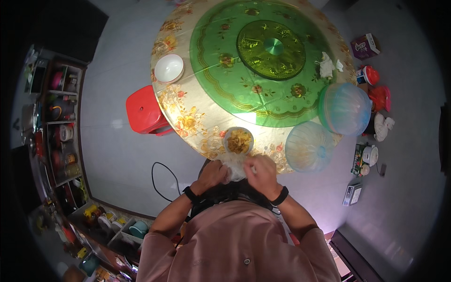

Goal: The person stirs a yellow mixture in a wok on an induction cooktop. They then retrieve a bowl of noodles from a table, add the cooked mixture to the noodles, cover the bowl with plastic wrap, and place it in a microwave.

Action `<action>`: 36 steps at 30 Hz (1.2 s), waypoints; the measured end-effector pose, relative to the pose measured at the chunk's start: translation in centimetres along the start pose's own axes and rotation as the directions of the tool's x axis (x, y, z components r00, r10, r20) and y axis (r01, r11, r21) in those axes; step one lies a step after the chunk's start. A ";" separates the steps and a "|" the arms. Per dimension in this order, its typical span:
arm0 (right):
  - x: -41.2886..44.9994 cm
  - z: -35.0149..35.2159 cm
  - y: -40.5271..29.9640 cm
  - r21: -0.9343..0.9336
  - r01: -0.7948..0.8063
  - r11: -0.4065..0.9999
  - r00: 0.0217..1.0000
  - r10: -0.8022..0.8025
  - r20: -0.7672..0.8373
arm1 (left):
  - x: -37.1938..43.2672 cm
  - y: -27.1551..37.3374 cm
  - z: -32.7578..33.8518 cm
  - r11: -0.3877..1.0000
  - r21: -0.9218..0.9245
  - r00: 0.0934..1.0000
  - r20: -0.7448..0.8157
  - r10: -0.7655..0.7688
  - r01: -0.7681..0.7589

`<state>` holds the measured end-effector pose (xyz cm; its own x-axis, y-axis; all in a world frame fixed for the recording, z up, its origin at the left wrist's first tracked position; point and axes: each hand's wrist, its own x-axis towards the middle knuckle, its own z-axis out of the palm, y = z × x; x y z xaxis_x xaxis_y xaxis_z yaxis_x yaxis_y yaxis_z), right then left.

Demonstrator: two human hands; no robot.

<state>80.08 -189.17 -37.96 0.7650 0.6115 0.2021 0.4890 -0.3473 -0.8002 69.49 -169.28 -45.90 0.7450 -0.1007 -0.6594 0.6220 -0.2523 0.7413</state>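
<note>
Between my two hands stretches a thin clear plastic bag or film point(235, 168), crumpled, just in front of my lap at the table's near edge. My left hand point(214, 172) grips its left side with curled fingers. On the other side my right hand point(261, 173) holds the plastic, fingers bent. Directly beyond it a bowl point(227, 135) of yellow and brown food point(239, 140) stands on the table; part of its near rim is hidden by the plastic. Both wrists wear black bands.
The round table has a floral cover point(186, 118) and a green mat point(218, 95) under a turntable point(260, 67). A white bowl point(170, 68), translucent domed covers point(347, 109), another cover point(306, 146) and crumpled tissue point(326, 66) rest on it. A red stool point(142, 109) stands left; shelves point(63, 123) line the wall.
</note>
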 end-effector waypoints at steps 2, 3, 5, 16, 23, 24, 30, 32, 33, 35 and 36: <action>-0.5 0.3 -1.1 -0.116 0.092 0.989 0.995 -0.088 0.035 | -0.6 2.9 0.3 0.993 -0.116 0.997 -0.073 0.013 -0.022; -0.6 0.5 -1.0 -0.147 0.056 0.988 0.997 -0.049 0.051 | -0.7 4.1 0.3 0.984 -0.174 0.994 -0.108 0.019 -0.038; -0.9 1.1 0.1 -0.210 -0.017 0.978 0.996 0.034 0.080 | -0.2 4.8 0.0 0.973 -0.222 0.997 0.058 -0.053 0.064; -4.1 -2.4 0.8 -0.201 0.400 0.894 0.884 -0.319 0.342 | 0.0 4.4 2.2 0.884 -0.457 0.982 0.187 -0.006 0.093; -6.6 -4.1 2.9 -0.066 0.121 0.991 0.865 -0.073 0.496 | -0.1 3.3 2.6 0.801 -0.576 0.981 0.180 -0.071 0.164; -6.9 -4.1 3.2 -0.014 0.090 0.996 0.897 -0.075 0.437 | -0.1 2.8 2.7 0.810 -0.565 0.982 0.172 -0.073 0.159; -6.6 -3.5 3.1 0.148 -0.219 0.964 0.945 0.172 0.278 | -1.5 4.6 4.5 0.809 -0.548 0.963 0.024 0.267 -0.211; -7.4 -2.5 3.6 0.304 -0.419 0.856 0.899 0.345 0.270 | -1.2 2.7 4.4 0.848 -0.512 0.951 0.172 0.257 -0.137; -7.6 -2.1 4.0 0.377 -0.503 0.777 0.862 0.423 0.278 | -1.3 2.6 4.1 0.866 -0.488 0.938 0.242 0.249 -0.104; -7.9 -1.9 5.4 0.545 -0.616 0.568 0.784 0.508 0.357 | -1.1 2.4 3.6 0.938 -0.344 0.906 0.386 0.171 -0.030; -7.8 -2.1 5.8 0.610 -0.657 0.444 0.739 0.538 0.405 | -1.1 2.5 3.4 0.964 -0.266 0.883 0.453 0.123 0.002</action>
<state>77.85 -197.41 -43.00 0.6593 0.5528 -0.5097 -0.5411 -0.1218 -0.8321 69.37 -173.06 -43.75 0.6256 -0.5556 -0.5476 0.6648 0.0125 0.7469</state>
